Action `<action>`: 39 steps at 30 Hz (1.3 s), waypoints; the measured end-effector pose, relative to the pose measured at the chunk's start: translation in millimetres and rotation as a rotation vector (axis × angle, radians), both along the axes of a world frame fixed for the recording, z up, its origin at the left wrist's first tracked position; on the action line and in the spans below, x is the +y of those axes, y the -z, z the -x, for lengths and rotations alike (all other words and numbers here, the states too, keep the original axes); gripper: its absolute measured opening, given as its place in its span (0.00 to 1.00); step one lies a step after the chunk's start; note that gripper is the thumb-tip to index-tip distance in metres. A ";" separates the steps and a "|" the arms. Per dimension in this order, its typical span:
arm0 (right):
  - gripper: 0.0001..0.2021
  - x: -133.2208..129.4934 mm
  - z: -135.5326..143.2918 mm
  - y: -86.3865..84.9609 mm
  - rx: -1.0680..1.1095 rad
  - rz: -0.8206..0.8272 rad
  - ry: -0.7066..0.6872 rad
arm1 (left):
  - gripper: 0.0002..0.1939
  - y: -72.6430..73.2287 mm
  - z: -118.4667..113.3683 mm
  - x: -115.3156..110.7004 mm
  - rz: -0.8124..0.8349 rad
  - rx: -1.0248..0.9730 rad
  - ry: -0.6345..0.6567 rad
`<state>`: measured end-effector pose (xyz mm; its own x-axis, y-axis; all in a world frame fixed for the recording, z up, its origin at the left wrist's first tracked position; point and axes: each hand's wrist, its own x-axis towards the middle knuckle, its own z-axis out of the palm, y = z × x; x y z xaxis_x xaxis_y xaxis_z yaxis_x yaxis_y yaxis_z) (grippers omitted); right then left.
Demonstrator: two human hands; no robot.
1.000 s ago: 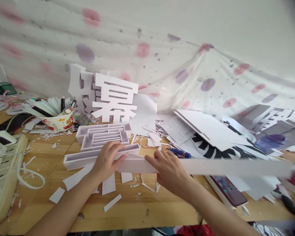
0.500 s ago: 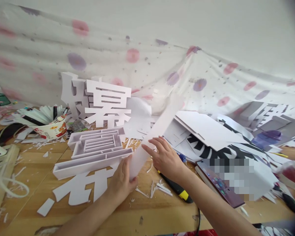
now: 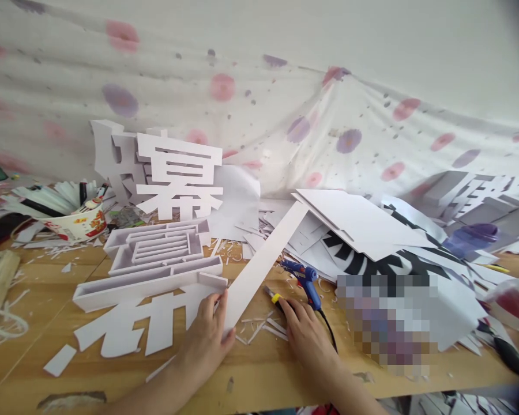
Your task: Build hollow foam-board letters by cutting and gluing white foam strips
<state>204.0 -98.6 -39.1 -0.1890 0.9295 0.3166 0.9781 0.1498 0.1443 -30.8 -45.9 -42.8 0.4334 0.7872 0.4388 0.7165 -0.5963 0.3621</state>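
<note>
My left hand [image 3: 211, 325] pinches the near end of a long white board strip [image 3: 266, 253], which slants up to the right. My right hand [image 3: 309, 331] is closed over a black and yellow utility knife [image 3: 277, 298] lying low over the wood, its blade end pointing up-left. Most of the knife's handle is hidden under my fingers. Left of the strip lies a white character [image 3: 149, 291] with upright walls on its face. Its lower part is flat, and a short piece of wall stands near my left fingertips. Just beyond the knife rests a blue glue gun [image 3: 303, 276].
A finished white character [image 3: 179, 173] stands against the flowered sheet [image 3: 281, 127]. On the left is a paper bowl [image 3: 80, 223] near white strips. Stacked white boards [image 3: 363, 222] fill the right side. Offcuts litter the wooden table [image 3: 199, 392]; one area is pixelated.
My right hand has left the strip and come down onto the utility knife. The strip has dropped lower, still in my left hand. The view has shifted slightly right.
</note>
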 end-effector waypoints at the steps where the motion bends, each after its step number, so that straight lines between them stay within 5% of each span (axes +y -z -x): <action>1: 0.25 -2.0 -1.7 -1.0 0.015 -0.005 -0.001 | 0.32 -0.8 -1.6 -1.5 0.020 0.023 -0.013; 7: 0.20 -8.6 -8.3 -21.7 0.186 0.046 -0.036 | 0.24 -10.6 -13.1 -4.4 -0.033 0.228 -0.032; 11: 0.21 2.5 6.6 -42.8 0.199 0.202 -0.044 | 0.17 -6.5 -16.2 -1.1 -0.180 0.208 0.084; 15: 0.27 18.5 31.2 -59.2 0.081 0.370 -0.020 | 0.15 1.7 -15.5 3.2 -0.160 0.141 0.235; 24: 0.38 32.4 51.5 -83.3 -0.146 0.468 -0.100 | 0.15 -1.8 -17.6 5.6 -0.035 0.120 0.243; 39: 0.39 35.7 54.1 -81.7 -0.188 0.486 -0.150 | 0.16 -2.5 -17.6 5.8 0.010 0.090 0.240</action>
<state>149.9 -62.9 42.6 -0.3424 0.9190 -0.1956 0.9050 0.3785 0.1939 -13.2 -40.2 -40.3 0.6454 0.6609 0.3828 0.5843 -0.7501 0.3098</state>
